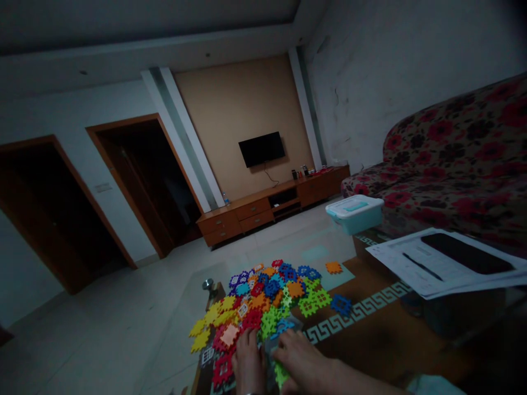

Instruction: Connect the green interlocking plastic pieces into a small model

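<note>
A heap of colourful interlocking plastic tiles (259,300) with notched edges spreads over the glass-topped table. My left hand (249,359) reaches in from the bottom edge, its fingers stretched forward and resting by the red tiles (223,368). To its right is my right hand (300,355), fingers bent down and closed around a light green tile (281,374) that shows partly beside them. Light blue tiles (284,327) lie just past the right fingertips. Yellow tiles (213,314) are at the heap's left side, and a peach tile (229,336) lies ahead of my left hand.
An orange tile (334,267) and a dark blue tile (341,304) lie apart on the right. Papers (395,258) with a pen (422,266) and a black phone-like slab (465,252) are farther right. Behind stand a turquoise lidded box (357,215) and a flowered sofa (444,159).
</note>
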Demonstrator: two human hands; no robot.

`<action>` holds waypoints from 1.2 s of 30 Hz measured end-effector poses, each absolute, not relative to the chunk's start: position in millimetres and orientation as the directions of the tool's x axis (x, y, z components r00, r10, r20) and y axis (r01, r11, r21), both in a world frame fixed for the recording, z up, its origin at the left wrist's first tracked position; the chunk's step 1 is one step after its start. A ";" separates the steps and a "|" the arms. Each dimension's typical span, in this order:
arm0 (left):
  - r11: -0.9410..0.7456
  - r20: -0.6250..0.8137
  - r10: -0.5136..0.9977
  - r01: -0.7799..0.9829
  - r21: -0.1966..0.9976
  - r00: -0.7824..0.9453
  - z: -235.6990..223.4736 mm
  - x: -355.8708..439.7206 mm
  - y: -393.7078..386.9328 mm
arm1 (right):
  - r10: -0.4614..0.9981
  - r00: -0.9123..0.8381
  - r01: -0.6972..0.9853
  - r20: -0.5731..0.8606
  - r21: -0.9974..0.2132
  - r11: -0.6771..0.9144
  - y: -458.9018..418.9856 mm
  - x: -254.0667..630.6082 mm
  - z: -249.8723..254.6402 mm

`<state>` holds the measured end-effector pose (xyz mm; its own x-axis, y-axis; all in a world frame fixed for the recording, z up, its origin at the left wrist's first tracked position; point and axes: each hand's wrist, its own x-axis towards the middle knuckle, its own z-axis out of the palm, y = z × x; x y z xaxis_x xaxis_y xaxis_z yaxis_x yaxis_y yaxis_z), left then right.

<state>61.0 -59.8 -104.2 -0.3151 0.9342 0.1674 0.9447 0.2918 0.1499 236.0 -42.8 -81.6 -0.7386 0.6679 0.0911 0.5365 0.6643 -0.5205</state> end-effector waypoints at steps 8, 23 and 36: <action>0.275 0.127 0.953 0.961 0.007 -0.274 -105.5 77.8 -46.5 | 0.912 -0.407 0.852 0.040 -0.343 0.395 24.5 290.3 -69.3; 0.268 0.089 0.955 0.950 0.159 -0.284 -106.1 56.0 -60.4 | 0.847 -0.531 0.789 -0.017 -0.374 0.487 3.1 282.1 -69.1; 0.194 0.187 0.918 0.809 0.555 -0.348 -90.1 40.2 -82.5 | 0.570 -0.790 0.389 0.227 -0.533 0.751 -26.3 269.3 -80.6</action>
<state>40.2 -82.5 -90.1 -0.3484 0.9185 0.1872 0.8090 0.1938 0.5550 269.3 -26.3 -80.6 -0.7899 0.5698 0.2267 0.3891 0.7513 -0.5330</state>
